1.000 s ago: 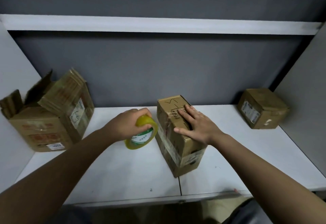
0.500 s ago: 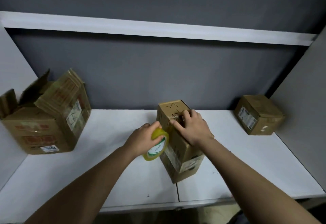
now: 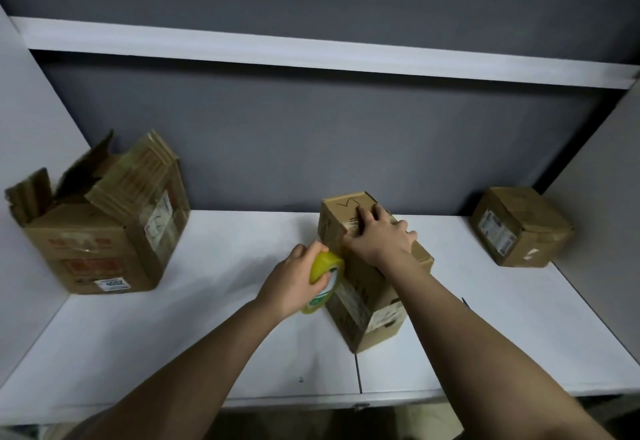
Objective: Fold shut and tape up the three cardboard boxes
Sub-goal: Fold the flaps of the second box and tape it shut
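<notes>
- middle box (image 3: 367,287) lies near the worktop's (image 3: 207,335) front edge; right hand (image 3: 379,240) presses flat on its top
- left hand (image 3: 294,283) grips the yellow tape roll (image 3: 325,280) against its left side
- open box (image 3: 100,224) far-left corner; closed box (image 3: 519,228) far-right corner

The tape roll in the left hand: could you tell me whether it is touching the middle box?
Touching. In the head view the tape roll, held by the left hand, sits against the middle box's left side with no gap showing.
</notes>
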Motion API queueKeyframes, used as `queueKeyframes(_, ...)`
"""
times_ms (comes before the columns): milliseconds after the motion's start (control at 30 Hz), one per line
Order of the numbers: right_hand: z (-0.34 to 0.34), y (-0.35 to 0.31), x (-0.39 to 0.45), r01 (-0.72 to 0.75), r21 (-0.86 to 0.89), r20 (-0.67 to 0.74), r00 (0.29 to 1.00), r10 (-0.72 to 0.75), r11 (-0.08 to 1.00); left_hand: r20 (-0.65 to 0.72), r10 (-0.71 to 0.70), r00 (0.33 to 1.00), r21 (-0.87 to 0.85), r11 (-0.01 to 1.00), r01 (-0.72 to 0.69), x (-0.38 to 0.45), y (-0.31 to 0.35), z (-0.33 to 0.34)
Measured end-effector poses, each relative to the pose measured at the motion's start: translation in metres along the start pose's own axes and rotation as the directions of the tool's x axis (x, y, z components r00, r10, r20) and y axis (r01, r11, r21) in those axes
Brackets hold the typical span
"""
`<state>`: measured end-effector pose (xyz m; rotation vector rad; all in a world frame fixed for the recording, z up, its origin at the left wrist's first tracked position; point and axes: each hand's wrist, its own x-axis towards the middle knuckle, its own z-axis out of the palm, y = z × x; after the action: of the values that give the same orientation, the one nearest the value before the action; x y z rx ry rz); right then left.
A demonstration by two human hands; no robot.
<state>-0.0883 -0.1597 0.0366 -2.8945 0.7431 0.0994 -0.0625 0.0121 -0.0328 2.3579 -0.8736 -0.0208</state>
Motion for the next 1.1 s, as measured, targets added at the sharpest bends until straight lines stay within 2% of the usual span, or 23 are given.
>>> queueKeyframes(167, -0.007, 0.021, 0.002, -0.025, 0.124, 0.006, 1.0, 0.024, 0.992, -0.161, 0.205, 0.965, 0.015, 0.978, -0.206, -0.03, -0.01, 0.003)
queueKeyframes(300, -0.009, 0.037, 0.0, -0.024, 0.288, 0.076, 0.997, 0.002, 0.957, -0.305, 0.265, 0.915, 0.068, 0.964, -0.257, -0.042, -0.007, -0.009)
queueKeyframes(367, -0.007, 0.045, -0.001, -0.041, 0.491, 0.133, 0.991, -0.028, 0.87, -0.322, 0.283, 0.903, 0.093, 0.959, -0.267, -0.046, -0.004, -0.014)
queueKeyframes(467, 0.007, 0.054, -0.007, -0.128, 0.762, 0.26, 0.958, -0.118, 0.635, -0.34, 0.293, 0.894, 0.093, 0.956, -0.279, -0.05, 0.002, -0.023)
queueKeyframes(533, 0.018, 0.059, -0.01, -0.189, 0.842, 0.338, 0.915, -0.221, 0.505, -0.346, 0.305, 0.887, 0.085, 0.952, -0.295, -0.049, 0.006, -0.029)
queueKeyframes(600, 0.031, 0.062, -0.013, -0.231, 0.862, 0.39, 0.87, -0.3, 0.452, -0.338, 0.305, 0.89, 0.064, 0.951, -0.302, -0.047, 0.006, -0.033)
queueKeyframes(667, 0.044, 0.065, -0.017, -0.236, 0.845, 0.414, 0.857, -0.307, 0.48, -0.308, 0.312, 0.899, 0.064, 0.949, -0.308, -0.044, 0.007, -0.032)
queueKeyframes(733, 0.06, 0.066, -0.021, -0.187, 0.807, 0.37, 0.899, -0.235, 0.56, -0.245, 0.317, 0.916, 0.088, 0.948, -0.304, -0.038, 0.01, -0.026)
queueKeyframes(800, 0.078, 0.065, -0.029, -0.028, 0.68, 0.221, 0.961, -0.168, 0.733, -0.152, 0.318, 0.936, 0.135, 0.945, -0.299, -0.029, 0.015, -0.016)
queueKeyframes(833, 0.086, 0.065, -0.036, 0.062, 0.632, 0.133, 0.973, -0.186, 0.772, -0.098, 0.306, 0.947, 0.141, 0.946, -0.292, -0.024, 0.018, -0.011)
queueKeyframes(933, 0.112, 0.068, -0.06, 0.32, 0.624, -0.041, 0.925, -0.379, 0.713, -0.064, 0.254, 0.965, 0.11, 0.963, -0.246, -0.017, 0.017, -0.001)
queueKeyframes(967, 0.119, 0.07, -0.067, 0.377, 0.574, -0.08, 0.909, -0.409, 0.727, -0.072, 0.237, 0.969, 0.097, 0.969, -0.229, -0.015, 0.015, -0.001)
queueKeyframes(1033, 0.129, 0.074, -0.074, 0.443, 0.43, -0.147, 0.894, -0.423, 0.786, -0.046, 0.235, 0.971, 0.082, 0.969, -0.231, -0.013, 0.012, -0.002)
queueKeyframes(1100, 0.132, 0.074, -0.076, 0.429, 0.393, -0.147, 0.902, -0.405, 0.813, -0.006, 0.251, 0.968, 0.052, 0.967, -0.251, -0.014, 0.01, -0.002)
